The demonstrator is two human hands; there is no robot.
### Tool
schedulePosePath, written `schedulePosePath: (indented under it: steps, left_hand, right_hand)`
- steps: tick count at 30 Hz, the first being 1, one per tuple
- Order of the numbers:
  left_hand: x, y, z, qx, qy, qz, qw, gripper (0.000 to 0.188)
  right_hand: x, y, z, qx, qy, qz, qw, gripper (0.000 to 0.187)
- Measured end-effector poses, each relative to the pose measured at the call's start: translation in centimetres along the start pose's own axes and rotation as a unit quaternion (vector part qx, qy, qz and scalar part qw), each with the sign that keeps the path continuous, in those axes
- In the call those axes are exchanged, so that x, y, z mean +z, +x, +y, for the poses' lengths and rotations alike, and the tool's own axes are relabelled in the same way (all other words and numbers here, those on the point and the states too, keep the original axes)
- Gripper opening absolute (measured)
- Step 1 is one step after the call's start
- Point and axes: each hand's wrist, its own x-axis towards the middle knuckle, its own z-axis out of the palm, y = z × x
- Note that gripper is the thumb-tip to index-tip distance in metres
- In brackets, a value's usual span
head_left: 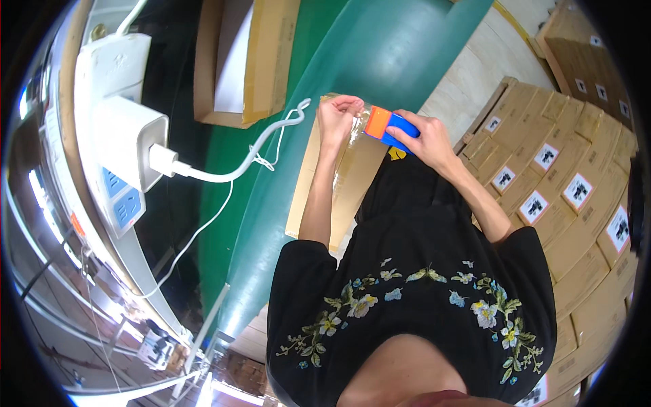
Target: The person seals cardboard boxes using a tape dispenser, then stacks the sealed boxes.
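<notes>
My right hand is wrapped round a blue and orange tape dispenser, tilted above a brown cardboard box. A shiny strip of clear tape shows on the box beside the dispenser's orange end. My left hand is at the far end of the box, its fingers curled and pressed together close to the tape. Whether they pinch the tape's end is too small to make out. The box lies in front of me, partly hidden by my left forearm and the dispenser.
An open cardboard box with white inside stands on the green work surface. To the left, a white plug adapter and grey cable hang off a power strip. Stacked cartons fill the right.
</notes>
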Motion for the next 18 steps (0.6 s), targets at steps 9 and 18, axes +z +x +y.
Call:
schedulePosePath:
  steps: [9, 18]
  left_hand:
    - [-9.3, 4.2, -2.5, 0.055, 0.058, 0.049, 0.996, 0.014]
    - [-6.4, 4.7, -3.4, 0.024, 0.218, 0.095, 0.971, 0.024]
  right_hand:
    - [-1.4, -3.7, 3.9, 0.041, -0.075, 0.022, 0.996, 0.037]
    - [0.8, -3.7, 7.4, 0.031, -0.086, 0.041, 0.995, 0.038]
